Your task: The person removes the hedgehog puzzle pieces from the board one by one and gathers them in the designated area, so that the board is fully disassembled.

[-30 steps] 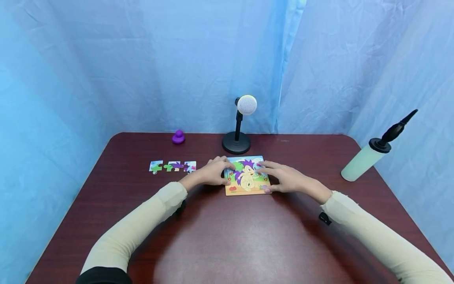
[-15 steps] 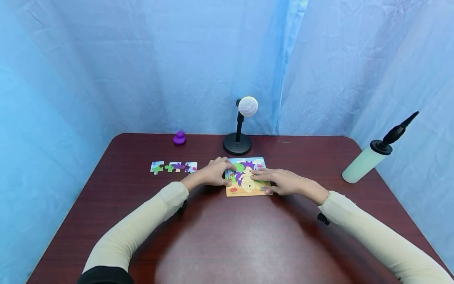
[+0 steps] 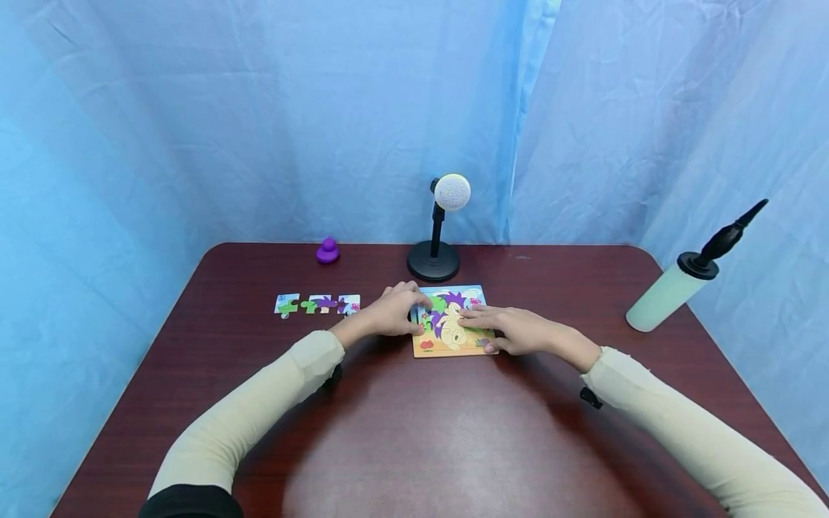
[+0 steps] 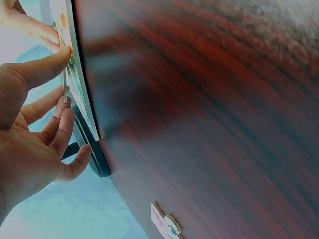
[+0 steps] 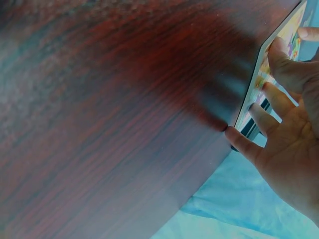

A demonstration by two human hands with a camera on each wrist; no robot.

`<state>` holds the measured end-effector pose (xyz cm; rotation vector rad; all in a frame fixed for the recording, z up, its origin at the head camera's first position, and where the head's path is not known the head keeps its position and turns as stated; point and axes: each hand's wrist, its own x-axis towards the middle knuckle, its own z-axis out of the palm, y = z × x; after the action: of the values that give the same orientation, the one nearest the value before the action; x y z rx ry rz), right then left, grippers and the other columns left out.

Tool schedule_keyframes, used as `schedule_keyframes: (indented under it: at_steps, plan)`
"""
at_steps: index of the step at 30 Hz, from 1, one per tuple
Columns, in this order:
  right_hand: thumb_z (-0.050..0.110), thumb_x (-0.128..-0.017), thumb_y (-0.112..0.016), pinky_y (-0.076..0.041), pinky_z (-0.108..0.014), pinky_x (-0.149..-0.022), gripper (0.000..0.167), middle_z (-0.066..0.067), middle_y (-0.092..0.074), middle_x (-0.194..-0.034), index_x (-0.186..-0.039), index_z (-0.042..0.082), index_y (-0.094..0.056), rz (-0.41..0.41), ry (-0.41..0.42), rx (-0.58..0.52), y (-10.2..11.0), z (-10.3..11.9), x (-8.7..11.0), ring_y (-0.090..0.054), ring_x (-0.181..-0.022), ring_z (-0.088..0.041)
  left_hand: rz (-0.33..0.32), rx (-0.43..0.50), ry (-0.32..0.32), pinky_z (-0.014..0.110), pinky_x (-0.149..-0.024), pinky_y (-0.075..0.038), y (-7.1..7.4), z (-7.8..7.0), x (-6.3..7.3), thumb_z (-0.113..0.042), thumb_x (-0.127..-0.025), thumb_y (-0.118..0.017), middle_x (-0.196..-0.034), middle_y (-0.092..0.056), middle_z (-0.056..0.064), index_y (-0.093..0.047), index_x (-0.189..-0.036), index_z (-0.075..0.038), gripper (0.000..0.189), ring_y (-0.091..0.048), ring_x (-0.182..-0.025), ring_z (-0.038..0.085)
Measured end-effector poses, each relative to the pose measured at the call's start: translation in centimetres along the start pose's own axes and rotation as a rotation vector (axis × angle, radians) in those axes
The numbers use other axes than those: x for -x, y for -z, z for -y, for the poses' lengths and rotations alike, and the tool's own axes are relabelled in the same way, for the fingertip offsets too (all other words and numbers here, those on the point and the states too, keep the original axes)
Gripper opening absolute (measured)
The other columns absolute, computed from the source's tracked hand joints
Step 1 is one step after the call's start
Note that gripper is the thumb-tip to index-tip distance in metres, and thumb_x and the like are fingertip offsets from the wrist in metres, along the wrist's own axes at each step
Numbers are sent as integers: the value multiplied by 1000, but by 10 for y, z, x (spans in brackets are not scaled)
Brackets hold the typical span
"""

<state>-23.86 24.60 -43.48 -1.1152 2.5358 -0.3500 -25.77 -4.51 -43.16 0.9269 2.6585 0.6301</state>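
A square jigsaw board [image 3: 453, 352] with a cartoon of a purple-haired animal lies flat at the middle of the table. At its left side, my left hand [image 3: 391, 312] pinches a thin puzzle piece [image 4: 65, 89] between thumb and fingers; the left wrist view shows it edge-on, a little tilted off the board. From the right, my right hand [image 3: 523, 332] rests on the board with its fingers extended over the picture. Its thumb [image 5: 279, 47] touches the board near the front edge. Part of the board's left side is hidden by the left hand.
Three loose puzzle pieces [image 3: 319, 304] lie in a row left of the board. Behind stand a microphone on a round black stand [image 3: 432, 262] and a purple knob-like object [image 3: 327, 251]. A pale green hand pump [image 3: 667, 295] stands tilted at the right edge of the table.
My right hand has slid leftward and its fingers have come down further over the picture. The left hand has barely moved, lifting very slightly.
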Motion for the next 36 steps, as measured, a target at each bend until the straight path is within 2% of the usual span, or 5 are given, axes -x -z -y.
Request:
schedule_keyframes:
  at_steps: [9, 17, 26, 36]
  plan:
    - [19, -96, -71, -41, -55, -113, 65, -7, -38, -164, -155, 21, -45, 5, -12, 5, 0, 0, -2, -31, -154, -30, -1, -38, -26, 43, -96, -35, 1, -2, 0, -27, -92, -77, -126, -57, 9, -69, -131, -13, 42, -49, -116, 25]
    - [18, -95, -72, -42, -56, -112, 64, -8, -39, -163, -154, 20, -46, 0, 2, 8, 0, 0, -1, -32, -153, -32, 7, -46, -28, 44, -100, -36, -3, 3, 2, -28, -95, -72, -130, -58, 10, -68, -134, -12, 42, -50, -120, 25]
    - [17, -95, -72, -41, -57, -112, 63, -11, -40, -162, -154, 18, -47, -9, 11, 7, 0, 2, 0, -34, -152, -34, -52, -36, -65, 44, -96, -36, -4, 2, 4, -25, -93, -76, -125, -58, 9, -69, -130, -12, 40, -50, -113, 24]
    - [17, -95, -72, -41, -55, -113, 64, -9, -40, -163, -154, 19, -47, -4, -3, 14, 1, 2, -1, -33, -153, -32, -115, -86, -113, 47, -102, -36, -5, 5, 7, -27, -93, -76, -123, -57, 8, -67, -134, -12, 45, -48, -110, 22]
